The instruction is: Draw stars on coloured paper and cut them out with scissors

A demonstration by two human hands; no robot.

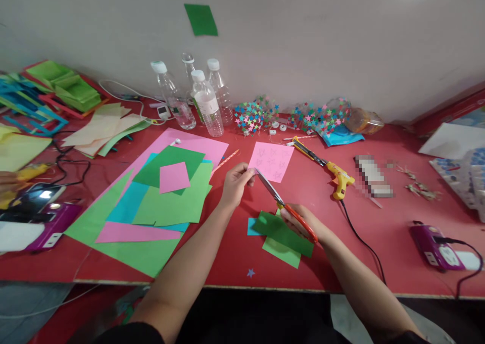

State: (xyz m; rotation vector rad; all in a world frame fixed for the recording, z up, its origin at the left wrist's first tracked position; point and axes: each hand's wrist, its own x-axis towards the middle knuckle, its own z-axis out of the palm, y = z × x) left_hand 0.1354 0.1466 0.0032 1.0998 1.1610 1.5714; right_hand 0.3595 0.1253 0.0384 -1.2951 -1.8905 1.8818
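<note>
My left hand [239,181] is closed in a pinch at the lower left corner of a pink paper [273,161] marked with several hand-drawn stars. My right hand [299,222] grips scissors [270,186] by their orange-red handles. The blades point up and left, and their tips reach the paper beside my left fingertips. Whether the blades are parted is too small to tell. Under my right hand lie green paper pieces [284,252] and a blue piece [253,226]. A small star [250,272] lies near the table's front edge.
Layered coloured sheets [170,205] cover the left side of the red table [227,253]. Plastic bottles [207,109] and star-filled containers [250,116] stand behind. A yellow glue gun [341,180] with a black cord lies right, beyond it a purple power strip [435,248]. Another person's hand [8,181] shows at far left.
</note>
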